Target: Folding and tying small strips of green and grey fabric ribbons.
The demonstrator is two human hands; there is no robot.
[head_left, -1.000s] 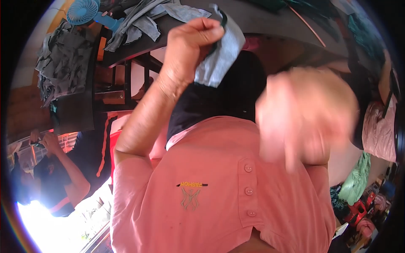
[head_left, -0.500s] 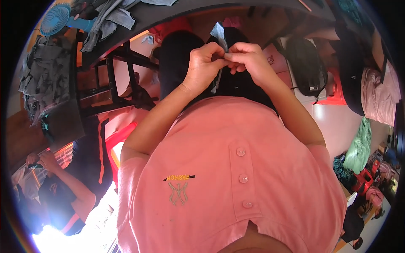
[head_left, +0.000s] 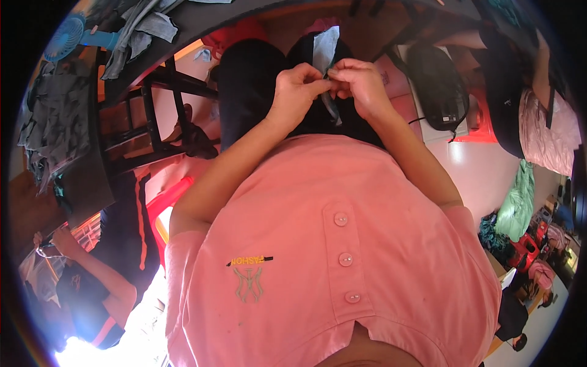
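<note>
Over my lap, a narrow light-blue piece of denim-like fabric is pinched between my two hands. Its wider end sticks up beyond the fingers, and a thin darker tail hangs below them toward my shirt. My left hand has thumb and forefinger pressed together on the fabric's edge. From the other side, my right hand grips the same piece, fingers curled. The fingertips nearly meet, and whatever small detail lies between them is hidden.
A dark table with blue-grey fabric pieces and a blue fan is at the far left. Grey cloth pieces are piled at left. A black bag lies at right. Co-workers are at lower left and right.
The fabric has turned so more of its wide end shows above my fingers, and its tail has swung. Both hands keep their pinch. The whole view has shifted slightly.
</note>
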